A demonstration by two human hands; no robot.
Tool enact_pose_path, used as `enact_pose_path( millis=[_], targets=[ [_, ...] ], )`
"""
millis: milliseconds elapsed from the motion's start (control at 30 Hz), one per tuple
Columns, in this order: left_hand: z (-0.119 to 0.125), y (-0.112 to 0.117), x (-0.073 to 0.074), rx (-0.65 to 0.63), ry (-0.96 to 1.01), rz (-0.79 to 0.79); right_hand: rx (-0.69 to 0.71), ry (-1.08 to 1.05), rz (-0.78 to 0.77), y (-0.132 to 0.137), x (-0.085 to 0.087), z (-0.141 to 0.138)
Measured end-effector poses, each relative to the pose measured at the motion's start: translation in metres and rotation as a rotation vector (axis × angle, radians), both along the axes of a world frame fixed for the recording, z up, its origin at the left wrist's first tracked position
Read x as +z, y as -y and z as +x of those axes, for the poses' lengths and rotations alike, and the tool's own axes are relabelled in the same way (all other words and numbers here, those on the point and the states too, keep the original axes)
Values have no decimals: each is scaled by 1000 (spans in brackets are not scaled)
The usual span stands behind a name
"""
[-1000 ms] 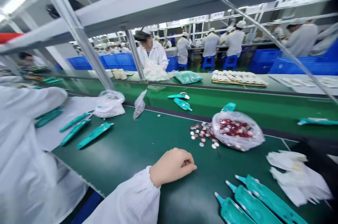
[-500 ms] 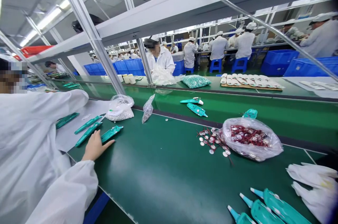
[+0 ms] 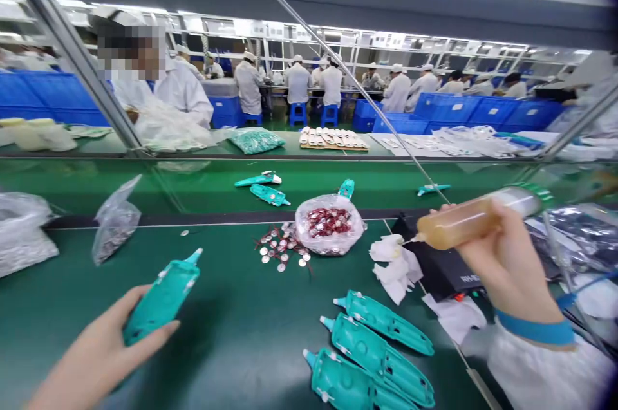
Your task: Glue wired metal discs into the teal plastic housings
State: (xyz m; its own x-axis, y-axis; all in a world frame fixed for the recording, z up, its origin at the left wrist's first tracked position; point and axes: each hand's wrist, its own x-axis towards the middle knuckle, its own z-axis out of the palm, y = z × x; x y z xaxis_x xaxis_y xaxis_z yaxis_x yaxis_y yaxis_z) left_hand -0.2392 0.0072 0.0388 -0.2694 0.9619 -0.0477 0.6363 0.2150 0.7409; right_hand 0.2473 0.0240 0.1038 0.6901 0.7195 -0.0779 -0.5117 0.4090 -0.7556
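Observation:
My left hand (image 3: 103,345) holds a teal plastic shell half (image 3: 167,297) above the bench, its hollow inside facing up and its pale pointed tip away from me. My right hand (image 3: 506,252), with a blue band at the wrist, is closed around a clear dispensing bottle (image 3: 458,226) of amber liquid. The bottle lies nearly level, its thin nozzle pointing left beside crumpled white tissue (image 3: 398,271). Between my hands, at the near edge, several more teal shell halves (image 3: 381,326) lie side by side, hollow side up.
A bag of red-wired metal discs (image 3: 331,230) stands mid-bench, with loose discs (image 3: 280,246) left of it. Two clear bags (image 3: 116,230) sit at left. A black box (image 3: 447,265) is under my right hand. More teal parts (image 3: 270,195) lie on the green strip behind. A co-worker (image 3: 186,85) sits opposite.
The view has swung right. A hand at left was touching a shell half on the bench; now my left hand holds one raised. My right hand has come into view with the bottle.

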Motion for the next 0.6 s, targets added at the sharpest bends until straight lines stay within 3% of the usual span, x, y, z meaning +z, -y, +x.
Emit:
enact_pose_path(
  millis=[67,133,233,300,433,600],
  targets=[
    [72,0,8,-93,225,69,30,15,-10,-2,-7,-3],
    [133,-5,20,-165,573,30,43,22,-16,-2,-12,-4],
    [198,-21,35,-161,1056,-78,39,30,-8,-1,-18,1],
    [225,-33,42,-122,1236,-146,26,34,7,-1,-20,7],
    [254,-50,45,-106,1287,-142,8,29,41,1,-24,19],
    [274,-51,30,-21,1270,-89,13,31,77,3,-25,26]
  ],
)
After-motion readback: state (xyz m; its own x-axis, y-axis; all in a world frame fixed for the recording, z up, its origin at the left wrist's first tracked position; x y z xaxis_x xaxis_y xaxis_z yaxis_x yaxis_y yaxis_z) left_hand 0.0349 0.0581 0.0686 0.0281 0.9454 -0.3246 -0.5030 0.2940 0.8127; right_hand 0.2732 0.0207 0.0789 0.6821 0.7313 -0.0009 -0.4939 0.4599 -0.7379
